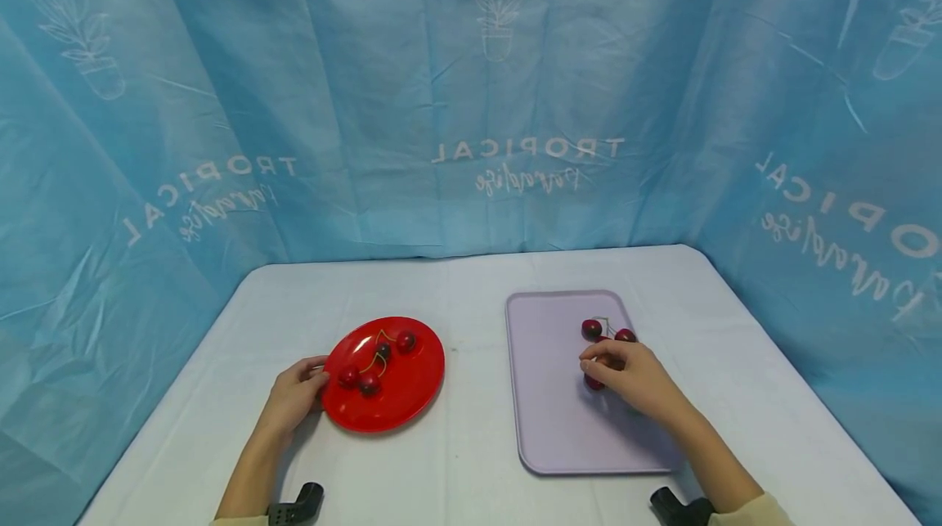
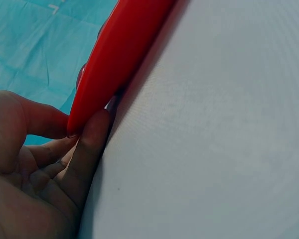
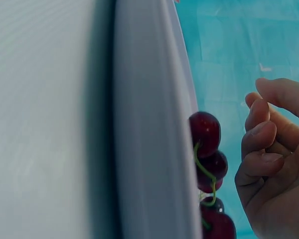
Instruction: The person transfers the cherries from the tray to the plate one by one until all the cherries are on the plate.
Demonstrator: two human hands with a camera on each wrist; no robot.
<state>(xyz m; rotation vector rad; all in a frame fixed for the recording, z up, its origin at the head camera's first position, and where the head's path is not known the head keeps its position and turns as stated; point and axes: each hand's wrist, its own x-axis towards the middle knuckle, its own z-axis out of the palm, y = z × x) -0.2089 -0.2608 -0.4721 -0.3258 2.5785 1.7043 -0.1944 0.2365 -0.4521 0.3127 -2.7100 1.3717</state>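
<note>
My left hand (image 1: 289, 397) grips the near left rim of a red plate (image 1: 412, 387), its thumb on the edge and a finger beneath in the left wrist view, where the plate (image 2: 122, 55) looks slightly raised on that side. Several dark red cherries (image 1: 370, 384) with green stems lie on the plate. Over the right part of a pale purple tray (image 1: 548, 395) hovers my right hand (image 1: 639, 377), its fingers loosely bent. Nothing shows between thumb and fingers in the right wrist view. Below and beside it lie several cherries (image 3: 205, 133), partly hidden by the hand in the head view.
A white cloth (image 1: 471, 444) covers the table, with the plate on the left and the tray on the right. Blue printed curtains (image 1: 471, 207) hang behind the table and along both sides.
</note>
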